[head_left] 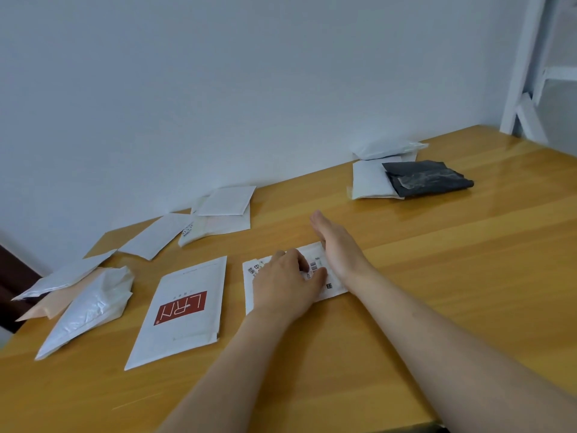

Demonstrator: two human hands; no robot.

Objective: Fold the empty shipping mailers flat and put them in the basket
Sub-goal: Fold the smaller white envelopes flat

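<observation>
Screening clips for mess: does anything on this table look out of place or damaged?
At the left edge of the table, a silver mailer and a pinkish mailer stick out past it, and the plastic mailer beside them is crumpled. No basket shows. The labelled mailer the left hand grips looks fine.

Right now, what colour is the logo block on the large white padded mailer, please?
Red logo block, white lettering; head view.

Bare left hand (287, 285) and right hand (338, 245) on forearms that seem sleeveless as far as visible.
</observation>
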